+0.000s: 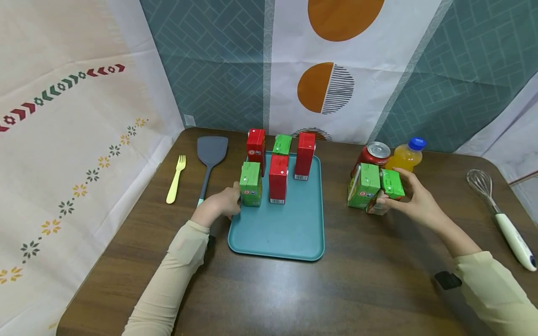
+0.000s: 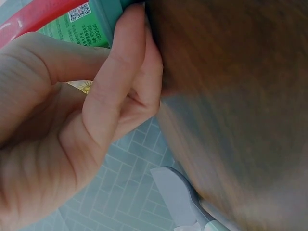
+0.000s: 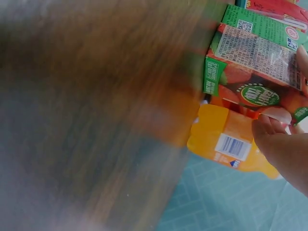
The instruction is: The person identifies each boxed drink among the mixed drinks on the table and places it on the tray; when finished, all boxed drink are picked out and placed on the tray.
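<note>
My left hand (image 1: 227,201) is at the left rim of a teal tray (image 1: 294,233), thumb and curled fingers pinching its edge (image 2: 111,13). Just beside it on the tray is a green juice box (image 1: 251,184). Behind and to the right stand red juice boxes (image 1: 278,179) and another green one (image 1: 282,144). To the right of the tray, my right hand (image 1: 414,198) grips a green-topped juice box (image 1: 392,183) between thumb and fingers; its printed side (image 3: 255,62) faces the right wrist camera. Another green juice box (image 1: 364,185) stands close on its left.
Behind the right-hand boxes are a red can (image 1: 374,155) and an orange drink bottle (image 1: 405,156) with a blue cap. A whisk (image 1: 500,217) lies far right. At the left lie a yellow fork (image 1: 175,179) and a grey spatula (image 1: 211,151). Patterned cloths hang behind the table.
</note>
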The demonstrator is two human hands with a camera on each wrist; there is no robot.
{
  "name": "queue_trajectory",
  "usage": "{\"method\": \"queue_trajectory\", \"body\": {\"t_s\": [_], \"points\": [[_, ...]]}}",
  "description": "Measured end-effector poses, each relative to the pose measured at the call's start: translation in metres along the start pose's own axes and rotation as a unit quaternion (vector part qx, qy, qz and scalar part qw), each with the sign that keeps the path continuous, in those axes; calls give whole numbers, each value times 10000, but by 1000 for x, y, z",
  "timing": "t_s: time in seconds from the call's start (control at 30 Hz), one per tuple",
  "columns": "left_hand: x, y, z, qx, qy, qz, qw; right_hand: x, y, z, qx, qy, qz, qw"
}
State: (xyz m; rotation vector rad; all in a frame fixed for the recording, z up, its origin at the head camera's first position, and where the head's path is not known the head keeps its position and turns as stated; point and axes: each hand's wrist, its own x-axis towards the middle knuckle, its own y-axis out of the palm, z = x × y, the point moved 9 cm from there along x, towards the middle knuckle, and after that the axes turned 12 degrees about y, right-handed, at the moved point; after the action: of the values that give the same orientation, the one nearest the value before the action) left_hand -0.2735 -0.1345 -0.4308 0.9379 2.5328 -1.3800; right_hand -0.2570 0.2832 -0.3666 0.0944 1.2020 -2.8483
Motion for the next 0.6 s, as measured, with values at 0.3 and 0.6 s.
{"method": "queue_trajectory", "body": {"t_s": [0.3,0.6], "points": [[-1,1,-2,43,23,31,10000,-2,-1,4,715,-336,-257,9965],[-1,-1,-3,137,34,33,9999,-17,-9,1,709,150,-649,9953]]}}
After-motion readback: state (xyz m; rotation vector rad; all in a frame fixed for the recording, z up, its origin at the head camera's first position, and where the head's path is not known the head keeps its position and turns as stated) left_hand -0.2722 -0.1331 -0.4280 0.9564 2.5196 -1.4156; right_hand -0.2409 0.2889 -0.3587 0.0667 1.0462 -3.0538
